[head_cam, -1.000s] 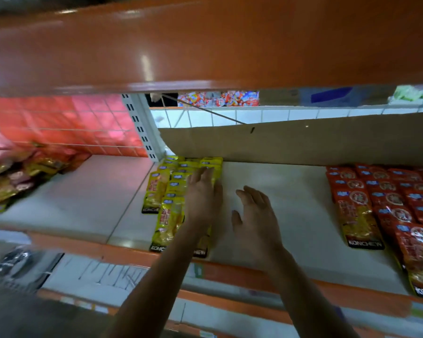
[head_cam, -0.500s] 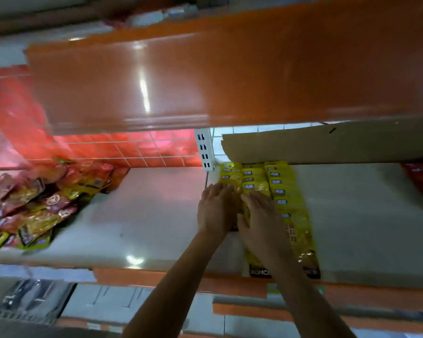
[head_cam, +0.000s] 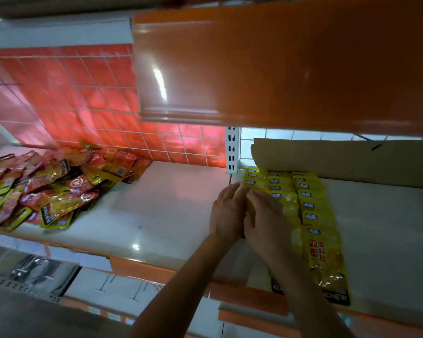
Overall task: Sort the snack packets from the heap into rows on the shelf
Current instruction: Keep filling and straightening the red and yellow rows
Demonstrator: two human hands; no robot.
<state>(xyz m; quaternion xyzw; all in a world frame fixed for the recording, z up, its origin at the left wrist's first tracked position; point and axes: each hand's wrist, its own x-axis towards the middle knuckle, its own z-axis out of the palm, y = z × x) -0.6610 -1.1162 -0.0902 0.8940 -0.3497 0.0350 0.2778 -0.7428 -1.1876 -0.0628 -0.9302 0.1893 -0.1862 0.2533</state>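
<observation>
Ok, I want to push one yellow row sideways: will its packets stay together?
Probably not: the yellow packets look glossy and merely overlap, so they may slide apart. Their crinkled film suggests floppy, light pouches. The smooth shelf likely lets them skid.

Your lane: bare shelf (head_cam: 171, 215) between heap (head_cam: 54, 186) and yellow rows (head_cam: 313, 211) | overhead: upper shelf (head_cam: 279, 69) caps your reach | rear: cardboard (head_cam: 352, 159), slotted post (head_cam: 232, 150).

Dim, reddish light with white glare on the orange upper shelf (head_cam: 279, 69) (edges bowed, everything slightly blurred).
</observation>
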